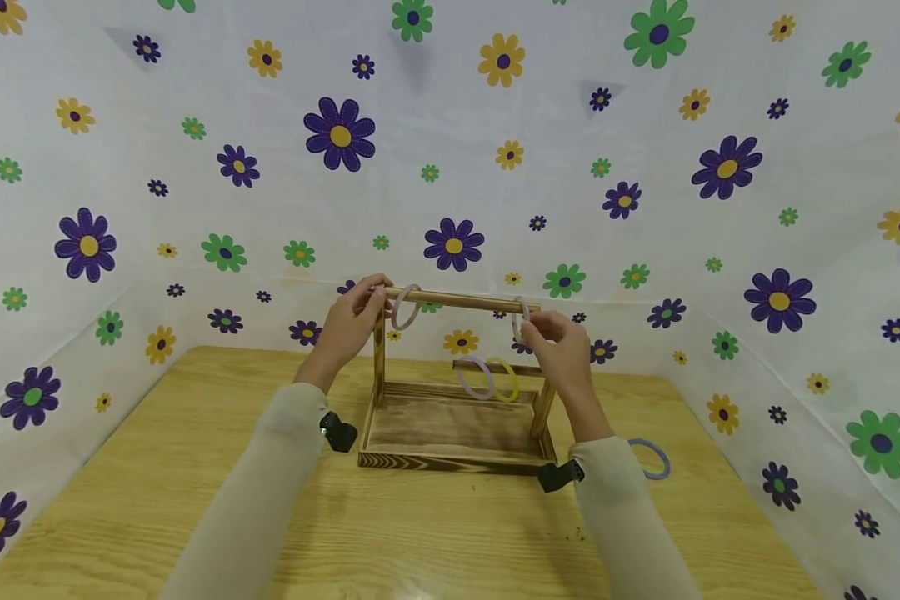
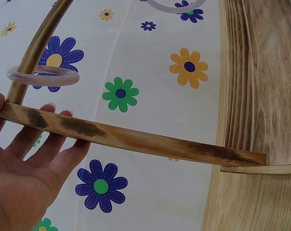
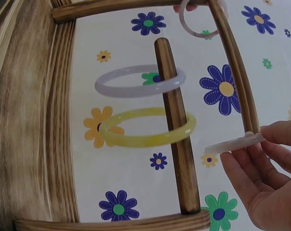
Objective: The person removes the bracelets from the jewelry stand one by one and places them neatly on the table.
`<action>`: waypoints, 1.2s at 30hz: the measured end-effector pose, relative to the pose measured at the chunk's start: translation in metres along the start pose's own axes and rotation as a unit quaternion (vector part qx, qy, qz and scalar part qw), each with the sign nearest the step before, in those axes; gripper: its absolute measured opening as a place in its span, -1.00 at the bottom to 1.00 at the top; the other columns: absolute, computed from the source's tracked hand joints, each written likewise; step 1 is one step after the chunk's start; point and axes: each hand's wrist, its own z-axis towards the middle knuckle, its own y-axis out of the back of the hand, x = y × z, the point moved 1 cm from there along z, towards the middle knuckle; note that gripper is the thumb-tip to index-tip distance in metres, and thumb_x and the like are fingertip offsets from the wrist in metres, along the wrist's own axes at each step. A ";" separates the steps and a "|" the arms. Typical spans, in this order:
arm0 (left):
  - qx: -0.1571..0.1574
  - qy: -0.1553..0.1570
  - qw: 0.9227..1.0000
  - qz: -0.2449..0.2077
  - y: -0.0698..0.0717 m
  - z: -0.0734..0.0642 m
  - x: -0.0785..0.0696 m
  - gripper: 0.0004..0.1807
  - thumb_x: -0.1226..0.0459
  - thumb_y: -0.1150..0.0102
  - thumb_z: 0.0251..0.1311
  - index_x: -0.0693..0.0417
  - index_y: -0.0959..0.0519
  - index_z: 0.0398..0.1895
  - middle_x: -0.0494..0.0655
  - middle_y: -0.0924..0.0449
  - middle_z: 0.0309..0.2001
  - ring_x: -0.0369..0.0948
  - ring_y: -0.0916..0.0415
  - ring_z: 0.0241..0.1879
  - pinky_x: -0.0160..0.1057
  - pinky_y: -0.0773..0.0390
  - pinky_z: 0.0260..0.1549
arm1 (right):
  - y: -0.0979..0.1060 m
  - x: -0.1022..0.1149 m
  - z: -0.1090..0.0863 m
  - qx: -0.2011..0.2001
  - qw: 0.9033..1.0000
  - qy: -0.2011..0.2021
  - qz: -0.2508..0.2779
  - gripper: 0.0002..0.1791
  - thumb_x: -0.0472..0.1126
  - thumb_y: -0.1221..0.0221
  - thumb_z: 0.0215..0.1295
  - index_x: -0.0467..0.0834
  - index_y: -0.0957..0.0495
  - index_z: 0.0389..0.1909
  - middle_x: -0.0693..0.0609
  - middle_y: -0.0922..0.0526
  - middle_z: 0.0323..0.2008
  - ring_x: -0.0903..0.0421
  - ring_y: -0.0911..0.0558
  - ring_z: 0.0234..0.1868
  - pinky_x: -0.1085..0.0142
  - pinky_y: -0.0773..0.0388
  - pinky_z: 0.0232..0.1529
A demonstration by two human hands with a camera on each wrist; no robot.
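A brown wooden jewelry stand stands on the table, with a long top bar and a shorter lower bar. My left hand grips its upper left corner, fingers behind the post and thumb near the top. Close to that corner, a pale translucent bangle hangs on the top bar. With thumb and fingers, my right hand pinches a whitish bangle right at the top bar's right end. A lavender bangle and a yellow bangle hang side by side on the lower bar.
A blue bangle lies on the wooden table, right of the stand and beside my right sleeve. The stand's base is a shallow tray. A white flowered cloth encloses the table's back and sides.
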 end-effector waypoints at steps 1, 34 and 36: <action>0.000 -0.001 1.000 0.001 0.000 0.000 0.000 -0.56 -0.08 0.19 0.62 -0.11 -0.45 0.32 0.16 -0.64 0.05 0.06 -0.64 0.08 0.00 -0.54 0.05 | 0.002 -0.001 0.000 -0.001 1.000 -0.001 -0.005 -0.71 -0.16 -0.24 0.45 -0.28 -0.70 0.01 -0.28 -0.77 -0.10 0.16 -0.68 -0.18 0.54 -0.50 -0.19; 0.000 -0.005 1.000 0.002 -0.001 0.000 0.002 -0.56 -0.09 0.20 0.62 -0.14 -0.46 0.30 0.15 -0.63 0.02 0.07 -0.62 0.07 -0.03 -0.53 0.01 | 0.068 -0.033 -0.025 -0.031 0.998 0.006 -0.052 -0.74 -0.24 -0.25 0.43 -0.35 -0.71 -0.03 -0.34 -0.76 -0.17 0.48 -0.59 -0.38 0.58 -0.53 -0.34; -0.001 -0.006 1.000 0.003 0.000 0.000 0.001 -0.55 -0.09 0.20 0.62 -0.12 -0.46 0.32 0.14 -0.63 0.02 0.05 -0.61 0.06 -0.05 -0.53 -0.01 | 0.073 -0.034 -0.028 -0.031 0.997 -0.001 -0.069 -0.74 -0.23 -0.24 0.43 -0.33 -0.71 -0.03 -0.31 -0.76 -0.18 0.51 -0.58 -0.37 0.59 -0.52 -0.32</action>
